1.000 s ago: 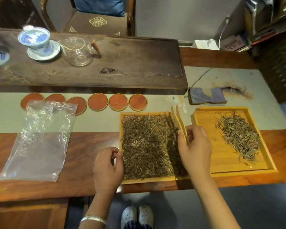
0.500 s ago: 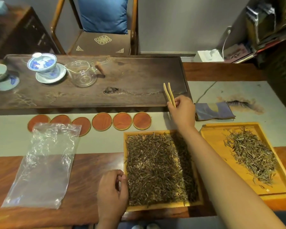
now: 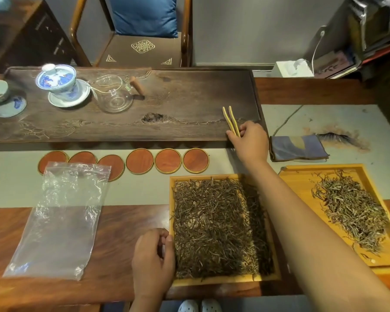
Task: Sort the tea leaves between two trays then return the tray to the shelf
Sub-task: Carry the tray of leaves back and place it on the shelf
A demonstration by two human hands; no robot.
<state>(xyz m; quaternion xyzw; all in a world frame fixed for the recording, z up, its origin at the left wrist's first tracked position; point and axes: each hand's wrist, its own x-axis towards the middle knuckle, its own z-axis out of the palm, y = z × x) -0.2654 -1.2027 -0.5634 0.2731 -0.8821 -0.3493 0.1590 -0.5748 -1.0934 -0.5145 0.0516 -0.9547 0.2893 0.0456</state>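
Note:
Two wooden trays lie side by side at the table's near edge. The left tray (image 3: 173, 224) is covered with dark tea leaves (image 3: 214, 224). The right tray (image 3: 302, 176) holds a smaller, paler pile of leaves (image 3: 351, 210). My right hand (image 3: 250, 140) reaches out past the trays to the near right corner of the dark tea board (image 3: 189, 102) and grips bamboo tweezers (image 3: 231, 119), tips pointing away. My left hand (image 3: 153, 264) rests curled against the left tray's near left rim; whether it grips the rim I cannot tell.
A clear plastic bag (image 3: 59, 219) lies at left. Several round red coasters (image 3: 140, 161) line up behind the trays. A lidded blue-and-white cup (image 3: 59, 82), a glass pitcher (image 3: 113, 95) and a folded blue cloth (image 3: 297, 147) are further back. A chair (image 3: 142, 48) stands beyond.
My right hand rose from between the two trays and carried the tweezers forward to the tea board's corner. My left hand stayed at the left tray's rim.

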